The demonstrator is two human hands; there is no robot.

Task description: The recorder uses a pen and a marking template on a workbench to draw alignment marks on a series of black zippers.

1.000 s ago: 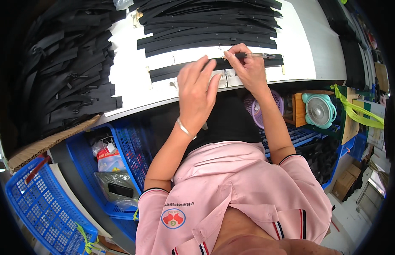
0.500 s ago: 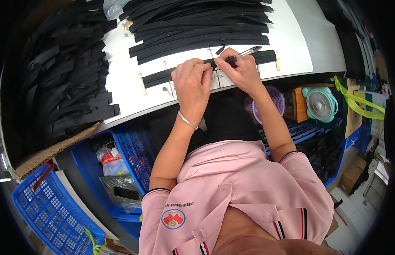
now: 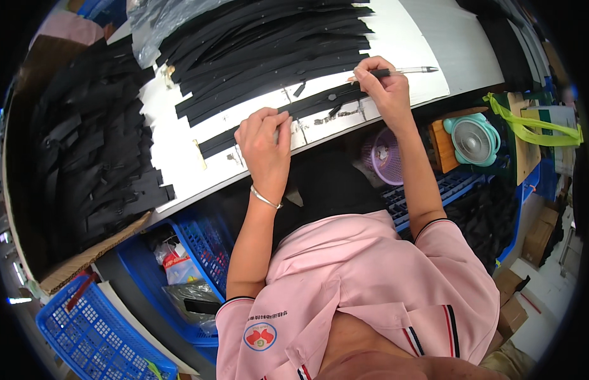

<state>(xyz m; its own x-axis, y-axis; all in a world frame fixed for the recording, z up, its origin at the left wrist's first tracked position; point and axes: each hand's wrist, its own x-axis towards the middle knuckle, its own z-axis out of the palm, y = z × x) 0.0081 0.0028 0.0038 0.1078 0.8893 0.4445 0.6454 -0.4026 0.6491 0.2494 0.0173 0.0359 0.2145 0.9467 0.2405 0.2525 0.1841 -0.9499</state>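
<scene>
A black fabric strip point(image 3: 317, 103) lies along the near edge of the white marked board point(image 3: 427, 85). My left hand point(image 3: 266, 145) is closed over the strip's left half, fingers bent down onto it; its fingertips are partly hidden. Near the strip's right end, my right hand point(image 3: 388, 95) grips a pen point(image 3: 416, 70), clear barrel pointing right. A small grey round object point(image 3: 332, 97) sits on the strip between my hands. Two small black pieces lie close by, one beyond the strip and one at its near edge. Pen lines and dark smudges mark the board.
Many black strips point(image 3: 262, 57) cover the board's far part. A cardboard box point(image 3: 91, 253) heaped with black strips stands left. Plastic film point(image 3: 148, 31) lies at the far left. Below the table are blue crates point(image 3: 104, 335), a purple basket point(image 3: 388, 161) and a teal fan point(image 3: 473, 139).
My right hand has moved right along the strip with the pen, away from my left hand. My left hand has shifted slightly left. The whole view has turned a little.
</scene>
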